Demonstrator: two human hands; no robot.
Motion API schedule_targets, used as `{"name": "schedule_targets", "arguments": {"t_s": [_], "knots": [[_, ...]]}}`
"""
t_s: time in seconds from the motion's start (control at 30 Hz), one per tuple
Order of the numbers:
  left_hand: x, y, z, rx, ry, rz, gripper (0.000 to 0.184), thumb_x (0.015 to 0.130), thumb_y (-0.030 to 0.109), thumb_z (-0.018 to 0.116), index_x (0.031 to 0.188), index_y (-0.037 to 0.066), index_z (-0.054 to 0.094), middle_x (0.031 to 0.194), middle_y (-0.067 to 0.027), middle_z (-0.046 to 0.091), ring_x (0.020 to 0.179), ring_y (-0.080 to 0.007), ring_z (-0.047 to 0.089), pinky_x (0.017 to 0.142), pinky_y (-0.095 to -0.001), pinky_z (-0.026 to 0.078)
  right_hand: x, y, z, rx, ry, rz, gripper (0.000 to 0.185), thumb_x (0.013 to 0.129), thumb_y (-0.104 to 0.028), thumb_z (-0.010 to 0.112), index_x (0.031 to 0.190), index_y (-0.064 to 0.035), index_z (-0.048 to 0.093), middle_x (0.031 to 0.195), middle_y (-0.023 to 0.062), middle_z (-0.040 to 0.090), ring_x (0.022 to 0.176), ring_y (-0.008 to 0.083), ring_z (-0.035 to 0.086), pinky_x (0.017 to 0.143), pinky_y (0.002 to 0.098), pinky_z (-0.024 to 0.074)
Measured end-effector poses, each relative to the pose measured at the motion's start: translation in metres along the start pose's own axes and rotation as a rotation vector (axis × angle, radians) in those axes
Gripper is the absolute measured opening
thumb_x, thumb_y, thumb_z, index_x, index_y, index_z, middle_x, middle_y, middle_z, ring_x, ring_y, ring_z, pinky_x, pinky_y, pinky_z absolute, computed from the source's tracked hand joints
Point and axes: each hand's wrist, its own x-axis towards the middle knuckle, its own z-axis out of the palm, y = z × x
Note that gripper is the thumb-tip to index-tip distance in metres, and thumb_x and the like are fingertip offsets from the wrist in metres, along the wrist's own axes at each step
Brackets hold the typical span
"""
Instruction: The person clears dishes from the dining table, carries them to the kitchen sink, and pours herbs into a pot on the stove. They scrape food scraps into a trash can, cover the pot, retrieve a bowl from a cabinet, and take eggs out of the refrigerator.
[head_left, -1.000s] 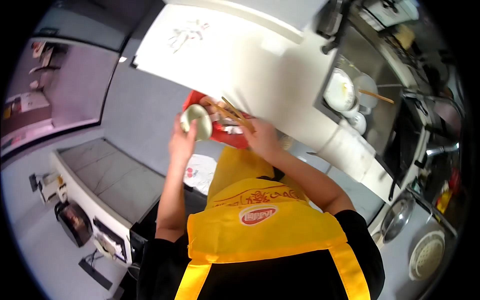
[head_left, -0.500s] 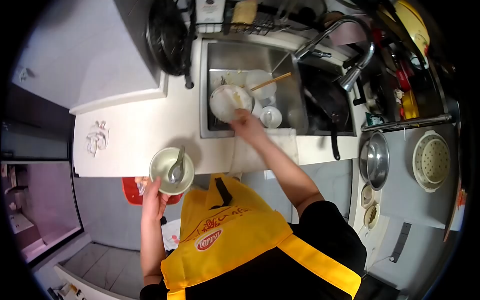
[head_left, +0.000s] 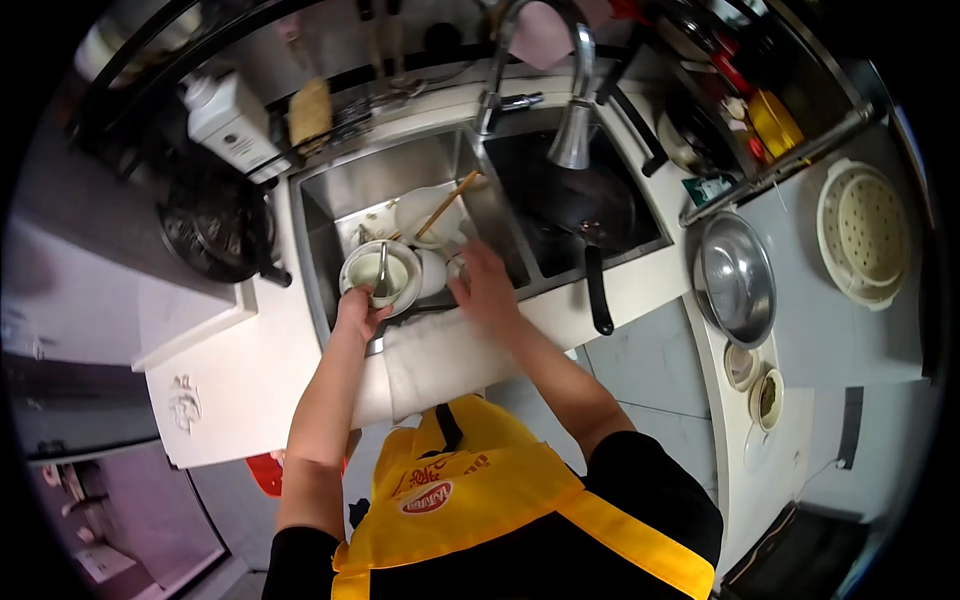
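Over the sink (head_left: 400, 168), the left hand (head_left: 355, 314) grasps a bowl (head_left: 366, 270) upright, seemingly to keep its spoon (head_left: 382, 286) inside; any grip by the blurred right hand (head_left: 488, 290) is unclear.

Bowl (head_left: 365, 273) seemingly on plate (head_left: 413, 287); pan (head_left: 603, 208) in right basin (head_left: 650, 241).

Kitchen, home or commercial not certain. Fixtures: one pale countertop (head_left: 225, 400); one metal sink basin (head_left: 345, 190); beside it, a dark second basin (head_left: 520, 190); one curved chrome faucet (head_left: 573, 140). Washing-up, in the metal basin: assorted white crockery (head_left: 432, 272), one pair of wooden chopsticks (head_left: 448, 205), one pale bowl (head_left: 367, 270) with spoon (head_left: 383, 268). Cookware: one black-handled frying pan (head_left: 590, 215); one shiny metal bowl (head_left: 740, 280); one cream perforated colander (head_left: 868, 235). Sundries: one white bottle (head_left: 235, 128) behind the sink; one yellow bib apron (head_left: 460, 480), worn.
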Motion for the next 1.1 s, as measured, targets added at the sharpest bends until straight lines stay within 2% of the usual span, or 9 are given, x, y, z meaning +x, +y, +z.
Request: {"name": "schedule_targets", "arguments": {"t_s": [0.07,0.2,0.33,0.47,0.63,0.73,0.77,1.03,1.1], "knots": [[0.010,-0.001,0.013,0.062,0.086,-0.029,0.031,0.094,0.014,0.042,0.124,0.008,0.046,0.121,-0.0151,0.051,0.099,-0.0290,0.058,0.072,-0.0427,0.056,-0.030,-0.011,-0.035,0.260,-0.016,-0.070,0.036,0.083,-0.016,0.065,0.116,-0.0021,0.056,0.117,0.0145,0.056,0.104,0.0294,0.058,0.088,0.0366,0.0467],[0.037,-0.007,0.018,0.081,0.097,-0.071,0.035,0.095,0.016,0.042,0.130,0.009,0.043,0.127,-0.0157,0.047,0.107,-0.0316,0.054,0.074,-0.0431,0.056,-0.105,0.019,-0.078,0.750,-0.370,0.481,0.024,0.092,-0.017,0.059,0.112,-0.0027,0.060,0.097,0.0034,0.063,0.080,0.0119,0.062,0.066,0.0232,0.0473],[0.040,-0.011,0.024,0.144,0.102,-0.102,0.039,0.095,0.019,0.043,0.132,0.009,0.040,0.132,-0.0155,0.043,0.108,-0.0342,0.053,0.074,-0.0436,0.056,-0.117,0.016,-0.137,0.871,-0.509,0.739,0.024,0.096,-0.018,0.052,0.113,-0.0029,0.059,0.098,0.0042,0.064,0.082,0.0116,0.062,0.066,0.0235,0.0474],[0.044,-0.017,0.024,0.209,0.157,-0.055,0.036,0.094,0.018,0.044,0.129,0.009,0.045,0.127,-0.0136,0.048,0.106,-0.0324,0.055,0.072,-0.0460,0.056,-0.082,-0.024,-0.174,1.461,-0.682,0.242,0.064,0.097,-0.053,0.033,0.132,-0.0009,0.044,0.120,0.0110,0.059,0.102,0.0166,0.059,0.081,0.0283,0.0461],[0.022,-0.009,0.029,0.294,0.205,0.022,0.039,0.094,0.024,0.043,0.129,0.008,0.046,0.124,-0.0142,0.052,0.103,-0.0310,0.057,0.066,-0.0430,0.057,-0.033,-0.072,-0.186,1.832,-0.920,-0.175,0.061,0.098,-0.049,0.033,0.133,-0.0005,0.043,0.123,0.0120,0.057,0.106,0.0180,0.057,0.085,0.0295,0.0445],[0.019,-0.025,0.019,0.216,0.167,0.160,0.044,0.092,0.024,0.049,0.132,0.007,0.044,0.121,-0.0154,0.054,0.108,-0.0286,0.055,0.076,-0.0455,0.051,-0.025,-0.087,-0.179,1.891,-1.027,-0.202,0.059,0.098,-0.046,0.033,0.134,-0.0003,0.043,0.125,0.0126,0.055,0.109,0.0188,0.055,0.088,0.0303,0.0435],[0.008,-0.026,0.027,0.233,0.188,0.267,0.041,0.094,0.021,0.041,0.131,0.003,0.046,0.117,-0.0148,0.057,0.105,-0.0258,0.057,0.093,-0.0428,0.046,-0.021,-0.094,-0.174,1.902,-1.070,-0.200,0.058,0.099,-0.046,0.033,0.134,-0.0002,0.043,0.125,0.0128,0.055,0.110,0.0191,0.055,0.089,0.0305,0.0432],[-0.062,-0.009,0.021,0.477,0.359,0.631,0.070,0.076,0.015,0.062,0.138,-0.003,0.034,0.103,-0.0268,0.064,0.098,-0.0413,0.062,0.096,-0.0384,0.044,-0.020,-0.171,-0.127,1.901,-1.541,-0.127,0.053,0.100,-0.038,0.034,0.135,0.0003,0.042,0.130,0.0143,0.051,0.116,0.0213,0.051,0.095,0.0324,0.0405],[-0.111,-0.007,0.015,0.427,0.309,0.594,0.082,0.075,0.013,0.065,0.144,-0.003,0.023,0.115,-0.0272,0.059,0.107,-0.0368,0.059,0.094,-0.0361,0.045,-0.026,-0.195,-0.117,1.880,-1.676,-0.118,0.052,0.100,-0.037,0.034,0.135,0.0004,0.041,0.131,0.0147,0.050,0.118,0.0219,0.050,0.096,0.0329,0.0399]]}}
